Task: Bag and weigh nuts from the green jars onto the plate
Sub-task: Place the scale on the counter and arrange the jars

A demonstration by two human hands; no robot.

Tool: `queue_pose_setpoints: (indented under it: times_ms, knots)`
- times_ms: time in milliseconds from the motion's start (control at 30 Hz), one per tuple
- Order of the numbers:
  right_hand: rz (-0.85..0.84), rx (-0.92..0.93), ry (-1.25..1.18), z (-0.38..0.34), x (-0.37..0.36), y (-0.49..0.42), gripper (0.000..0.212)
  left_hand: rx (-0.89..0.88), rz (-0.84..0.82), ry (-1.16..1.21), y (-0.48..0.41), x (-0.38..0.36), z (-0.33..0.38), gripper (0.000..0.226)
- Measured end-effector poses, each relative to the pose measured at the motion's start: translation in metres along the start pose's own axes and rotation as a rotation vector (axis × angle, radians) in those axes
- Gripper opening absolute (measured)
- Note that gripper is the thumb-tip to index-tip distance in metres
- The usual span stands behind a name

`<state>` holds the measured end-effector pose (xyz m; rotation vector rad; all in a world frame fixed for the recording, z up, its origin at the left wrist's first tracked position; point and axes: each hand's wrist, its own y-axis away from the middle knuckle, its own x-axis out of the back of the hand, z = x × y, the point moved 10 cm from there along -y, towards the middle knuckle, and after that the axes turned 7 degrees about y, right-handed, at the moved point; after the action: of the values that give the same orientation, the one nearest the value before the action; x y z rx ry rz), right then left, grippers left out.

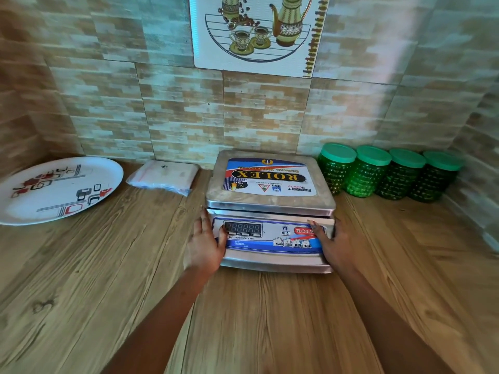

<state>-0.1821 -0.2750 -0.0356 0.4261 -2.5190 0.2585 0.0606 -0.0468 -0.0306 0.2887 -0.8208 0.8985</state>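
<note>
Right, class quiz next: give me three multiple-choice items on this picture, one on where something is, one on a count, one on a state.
1. Where is the plate? A) left of the scale B) on the scale C) under the scale
2. How many green jars are there? A) two B) four C) six
3. How are the lids? A) all on B) all off C) one off

Answers: 1 A, the plate lies far left and the scale in the middle; 2 B, four stand in a row right of the scale; 3 A, each jar wears its green lid.
</note>
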Motion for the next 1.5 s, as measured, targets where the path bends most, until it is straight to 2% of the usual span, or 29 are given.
queue_pose_setpoints:
  times_ms: [167, 300, 400, 533, 633, 933, 1200, 1400, 1500]
  knots:
    - [-0.026, -0.016, -0.012, 0.004, 0.002, 0.019, 0.05, 0.003, 0.003, 0.01, 0.019, 0.004, -0.006, 0.069]
    - [-0.029, -0.027, -0.015, 0.009, 0.008, 0.039, 0.073, 0.004, 0.01, 0.002, 0.038, 0.01, -0.01, 0.069]
    - [-0.04, -0.03, -0.019, 0.01, 0.012, 0.052, 0.078, -0.004, 0.007, 0.015, 0.053, 0.015, -0.011, 0.068]
    - [-0.041, -0.04, 0.028, 0.011, 0.016, 0.073, 0.054, -0.014, 0.004, 0.029, 0.073, 0.021, -0.015, 0.068]
    - [-0.038, -0.031, 0.054, 0.012, 0.021, 0.087, 0.048, -0.015, 0.0, 0.029, 0.09, 0.026, -0.017, 0.068]
    - [-0.058, -0.046, 0.026, 0.011, 0.031, 0.137, 0.048, -0.016, -0.009, 0.014, 0.138, 0.041, -0.024, 0.069]
    - [-0.067, -0.044, 0.031, 0.009, 0.036, 0.162, 0.035, -0.039, -0.024, -0.008, 0.163, 0.051, -0.022, 0.067]
    - [-0.056, -0.066, 0.057, 0.014, 0.037, 0.167, 0.047, -0.033, -0.045, -0.096, 0.17, 0.05, -0.025, 0.067]
    - [-0.06, -0.078, 0.195, 0.011, 0.04, 0.171, 0.05, -0.035, -0.031, -0.229, 0.173, 0.051, -0.024, 0.069]
